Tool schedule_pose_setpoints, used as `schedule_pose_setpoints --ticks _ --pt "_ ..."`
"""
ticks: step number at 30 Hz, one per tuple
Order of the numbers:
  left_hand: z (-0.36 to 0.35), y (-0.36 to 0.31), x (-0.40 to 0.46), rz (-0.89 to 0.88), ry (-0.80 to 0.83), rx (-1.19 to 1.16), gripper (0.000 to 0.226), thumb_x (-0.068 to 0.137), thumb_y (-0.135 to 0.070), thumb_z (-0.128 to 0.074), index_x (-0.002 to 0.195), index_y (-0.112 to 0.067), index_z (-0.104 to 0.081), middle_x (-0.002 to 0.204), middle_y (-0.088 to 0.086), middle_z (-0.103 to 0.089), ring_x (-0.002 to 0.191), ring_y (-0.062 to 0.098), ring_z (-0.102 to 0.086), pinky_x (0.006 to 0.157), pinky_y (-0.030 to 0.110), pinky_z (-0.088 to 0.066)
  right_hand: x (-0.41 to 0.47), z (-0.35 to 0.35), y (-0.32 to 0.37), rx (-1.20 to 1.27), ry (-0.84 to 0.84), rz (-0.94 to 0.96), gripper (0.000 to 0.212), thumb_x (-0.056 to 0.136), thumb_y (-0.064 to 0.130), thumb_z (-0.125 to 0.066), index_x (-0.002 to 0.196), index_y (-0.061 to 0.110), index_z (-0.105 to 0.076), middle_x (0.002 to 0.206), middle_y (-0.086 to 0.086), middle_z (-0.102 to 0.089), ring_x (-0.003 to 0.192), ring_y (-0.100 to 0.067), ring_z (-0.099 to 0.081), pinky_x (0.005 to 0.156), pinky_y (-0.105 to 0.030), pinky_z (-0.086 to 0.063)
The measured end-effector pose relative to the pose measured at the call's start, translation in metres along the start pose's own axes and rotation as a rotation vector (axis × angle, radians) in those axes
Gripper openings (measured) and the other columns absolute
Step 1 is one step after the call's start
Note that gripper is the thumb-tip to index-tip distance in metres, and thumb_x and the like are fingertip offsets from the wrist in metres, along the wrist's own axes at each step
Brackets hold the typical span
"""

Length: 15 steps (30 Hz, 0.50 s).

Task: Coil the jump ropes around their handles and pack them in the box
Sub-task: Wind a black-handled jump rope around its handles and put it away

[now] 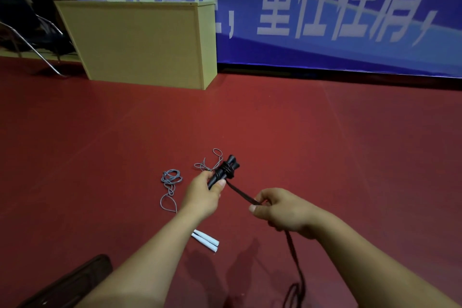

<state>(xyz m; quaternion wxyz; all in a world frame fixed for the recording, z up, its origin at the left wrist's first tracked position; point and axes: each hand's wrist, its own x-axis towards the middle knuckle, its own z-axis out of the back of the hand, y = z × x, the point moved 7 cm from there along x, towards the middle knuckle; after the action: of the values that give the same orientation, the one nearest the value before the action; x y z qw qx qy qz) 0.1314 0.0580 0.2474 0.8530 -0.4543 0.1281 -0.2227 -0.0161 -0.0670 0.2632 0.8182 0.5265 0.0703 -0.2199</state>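
A: What fills the back?
B: A blue banner (325, 7) with white characters, above a red floor (325, 132). A pale wooden cabinet (140, 42) stands against it.
A: And the hands?
B: The left hand (202, 195) grips a pair of black handles (223, 171) with dark rope (240, 191) coiled round them. The right hand (280, 210) pinches that rope, which trails down to the floor.
A: Anything else?
B: A grey rope (170, 187) lies loose on the floor, its white handles (206, 240) near the left forearm.
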Motion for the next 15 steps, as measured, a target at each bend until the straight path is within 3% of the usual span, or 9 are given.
schedule_pose_setpoints --ticks 4,6,8,12,15 --pt "-0.008 0.01 0.002 -0.02 0.048 0.306 0.017 0.092 -0.042 -0.059 0.087 -0.026 -0.058 0.079 -0.001 -0.065 0.081 0.026 -0.063 0.066 0.032 -0.045 -0.004 0.007 0.006 -0.138 -0.001 0.077 0.017 0.091 0.031 -0.063 0.078 0.02 -0.062 0.063 0.007 -0.048 0.054 -0.008 -0.041 0.052 -0.022 -0.034" --pt "-0.017 0.011 0.0 -0.028 0.122 0.39 0.025 0.092 -0.044 -0.059 0.078 -0.024 -0.054 0.074 -0.001 -0.061 0.079 0.028 -0.061 0.063 0.031 -0.041 -0.004 0.01 0.009 -0.23 -0.032 0.137 0.021 0.093 0.029 -0.061 0.073 0.021 -0.058 0.061 0.01 -0.046 0.051 -0.004 -0.039 0.052 -0.021 -0.033" --pt "-0.026 0.008 -0.003 -0.06 0.189 0.45 0.023 0.092 -0.044 -0.059 0.081 -0.023 -0.056 0.074 -0.001 -0.06 0.076 0.026 -0.059 0.062 0.03 -0.037 -0.004 0.012 0.011 -0.284 -0.076 0.198 0.021 0.094 0.028 -0.06 0.074 0.021 -0.057 0.061 0.011 -0.045 0.051 -0.001 -0.037 0.053 -0.02 -0.032" --pt "-0.04 0.001 -0.009 -0.147 0.306 0.47 0.024 0.09 -0.039 -0.061 0.073 -0.027 -0.05 0.074 -0.004 -0.057 0.078 0.025 -0.059 0.062 0.03 -0.036 -0.006 0.022 0.012 -0.282 -0.188 0.306 0.024 0.096 0.026 -0.057 0.073 0.028 -0.057 0.06 0.012 -0.044 0.052 0.0 -0.038 0.052 -0.016 -0.031" --pt "-0.047 -0.012 -0.018 -0.255 0.364 0.493 0.026 0.09 -0.04 -0.062 0.072 -0.029 -0.046 0.069 -0.006 -0.052 0.075 0.023 -0.055 0.064 0.033 -0.04 -0.005 0.036 0.011 -0.343 -0.36 0.325 0.02 0.097 0.028 -0.056 0.082 0.019 -0.067 0.061 0.01 -0.051 0.054 0.0 -0.044 0.052 -0.016 -0.031"
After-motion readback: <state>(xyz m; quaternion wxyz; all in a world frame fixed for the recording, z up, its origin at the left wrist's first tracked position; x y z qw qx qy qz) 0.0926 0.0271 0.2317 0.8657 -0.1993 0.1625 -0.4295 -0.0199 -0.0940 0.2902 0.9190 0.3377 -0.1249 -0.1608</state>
